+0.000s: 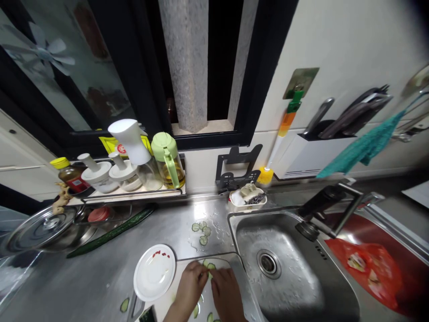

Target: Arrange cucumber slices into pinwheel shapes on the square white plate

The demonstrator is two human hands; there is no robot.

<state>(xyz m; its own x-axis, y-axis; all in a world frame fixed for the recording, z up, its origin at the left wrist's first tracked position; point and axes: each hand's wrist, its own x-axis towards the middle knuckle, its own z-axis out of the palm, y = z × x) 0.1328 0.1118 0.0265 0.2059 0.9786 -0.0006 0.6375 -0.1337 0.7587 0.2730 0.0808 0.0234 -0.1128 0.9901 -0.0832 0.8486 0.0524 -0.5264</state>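
Observation:
Over the cutting board (182,267), my left hand (192,282) and my right hand (226,288) meet with fingers bent and fingertips close together. Both pinch what looks like a cucumber slice (210,266), mostly covered by the fingers. More slices lie on the board around and below my hands. A cut piece of cucumber (147,314) rests at the board's lower left. Beside my left hand stands a white plate (150,277) with small red pieces on its far rim. Several loose cucumber slices (203,240) sit on the wet steel counter beyond the board.
To the right is a steel sink (284,295) with a black faucet (321,208) and a red plastic bag (368,268) past it. A whole cucumber (110,235) lies at the back left, below a rack holding an oil jug (169,161). A knife block (315,154) stands against the wall.

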